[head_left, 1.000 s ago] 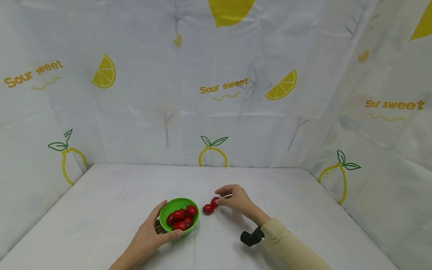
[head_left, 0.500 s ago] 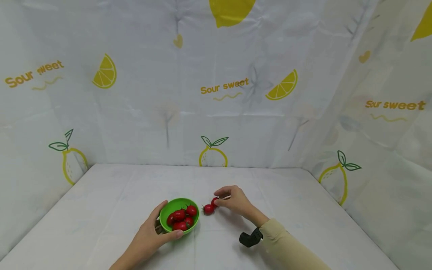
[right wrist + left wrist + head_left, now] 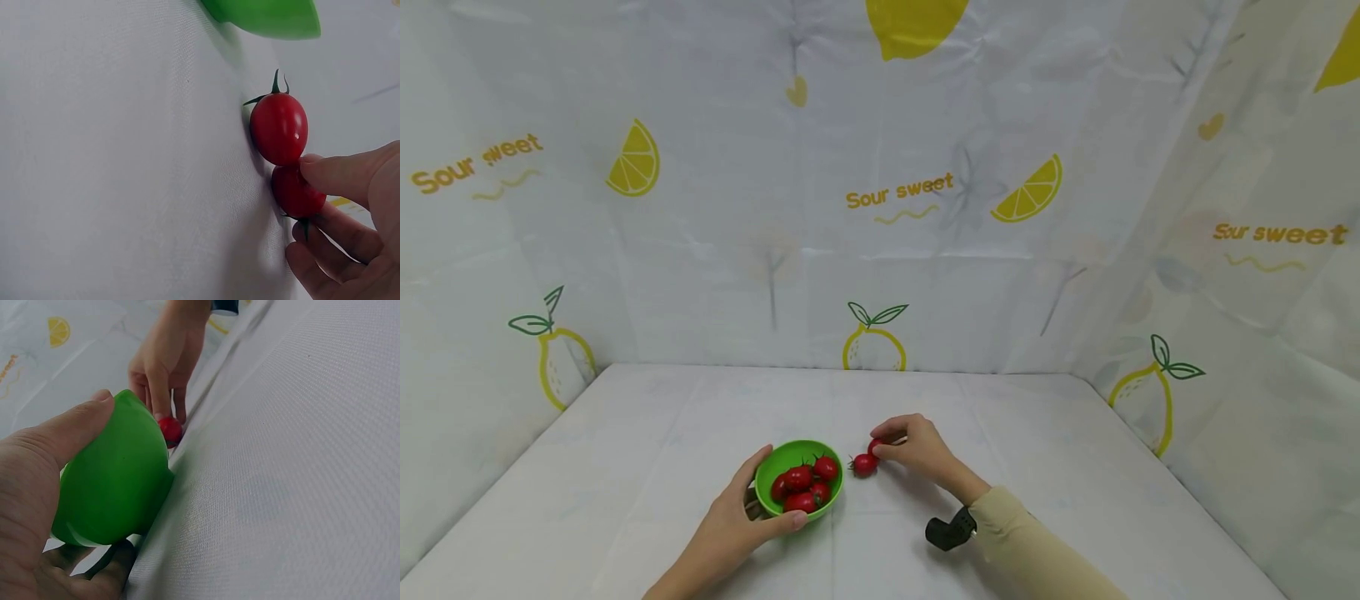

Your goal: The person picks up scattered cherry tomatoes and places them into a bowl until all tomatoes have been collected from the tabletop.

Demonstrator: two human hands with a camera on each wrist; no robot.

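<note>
My left hand [image 3: 730, 517] grips a green bowl [image 3: 786, 454], thumb on the near rim and fingers around its left side. Several red cherry tomatoes [image 3: 799, 477] lie in the bowl. To the right of the bowl, two more rest on the white tabletop, touching each other. My right hand [image 3: 922, 450] pinches the farther cherry tomato [image 3: 295, 190] between thumb and fingers; in the head view the fingers partly cover it. The nearer cherry tomato [image 3: 279, 129], with green sepals pointing toward the bowl, is held by neither hand.
White cloth covers the tabletop [image 3: 662, 433]. A white lemon-printed curtain [image 3: 715, 275] stands behind it and along both sides. A black device [image 3: 950, 530] is strapped to the right wrist, just above the table.
My right hand has shifted slightly left and nearer, and its thumb and fingers have closed around the farther cherry tomato. The left hand and the bowl stay in place.
</note>
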